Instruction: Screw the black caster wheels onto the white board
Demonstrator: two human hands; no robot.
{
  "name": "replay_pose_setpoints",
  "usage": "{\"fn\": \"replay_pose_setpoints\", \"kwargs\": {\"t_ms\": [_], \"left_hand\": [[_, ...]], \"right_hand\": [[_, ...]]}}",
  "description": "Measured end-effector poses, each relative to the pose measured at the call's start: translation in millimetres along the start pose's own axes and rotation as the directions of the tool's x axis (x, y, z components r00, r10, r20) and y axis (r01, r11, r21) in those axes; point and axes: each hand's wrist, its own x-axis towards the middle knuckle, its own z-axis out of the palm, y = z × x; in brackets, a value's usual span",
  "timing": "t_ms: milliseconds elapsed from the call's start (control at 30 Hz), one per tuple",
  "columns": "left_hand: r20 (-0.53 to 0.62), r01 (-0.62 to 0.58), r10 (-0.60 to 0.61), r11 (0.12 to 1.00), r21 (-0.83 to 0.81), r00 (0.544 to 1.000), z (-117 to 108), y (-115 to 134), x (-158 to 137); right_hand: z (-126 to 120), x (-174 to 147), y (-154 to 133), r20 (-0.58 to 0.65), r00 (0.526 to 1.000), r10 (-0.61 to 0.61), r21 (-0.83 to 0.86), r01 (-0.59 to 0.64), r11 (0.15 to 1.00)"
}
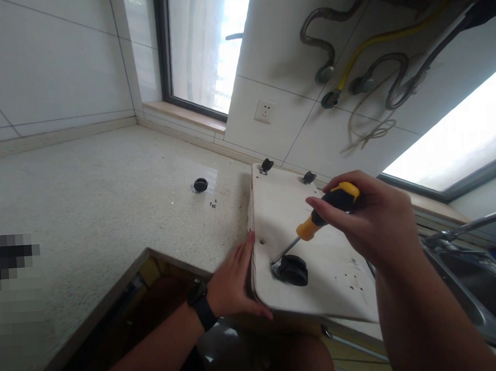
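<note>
My right hand is wrapped around the yellow and black handle of a screwdriver. The tool slants down to the left, its tip at the mounting plate of a black caster wheel. That caster sits near the front left corner of a white board. My left hand, wearing a black watch, braces the board's left side with thumb and fingers spread along the corner. Two more casters stand at the board's far edge, one at the corner and one farther right. Several small holes show at the right.
On the speckled counter lie a loose caster and several small screws. A cutout opens at the front left. To the right is a metal sink. Hoses hang along the tiled wall, near a socket.
</note>
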Motion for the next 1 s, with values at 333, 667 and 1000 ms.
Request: {"fn": "replay_pose_setpoints", "kwargs": {"t_ms": [333, 667, 1000], "left_hand": [[-0.002, 0.002, -0.002, 1.0, 0.008, 1.0, -0.4, 0.7, -0.1], [0.003, 0.0, 0.0, 1.0, 0.02, 1.0, 0.7, 0.0, 0.3], [0.004, 0.008, -0.008, 1.0, 0.03, 1.0, 0.4, 0.6, -0.6]], "right_hand": [[-10.0, 5.6, 8.5, 0.414, 0.901, -0.128, 0.546, -0.134, 0.827], [3.3, -1.3, -3.7, -0.068, 0.998, 0.019, -0.044, -0.022, 0.999], [-3.4, 7.7, 12.6, 0.366, 0.918, -0.149, 0.558, -0.089, 0.825]]}}
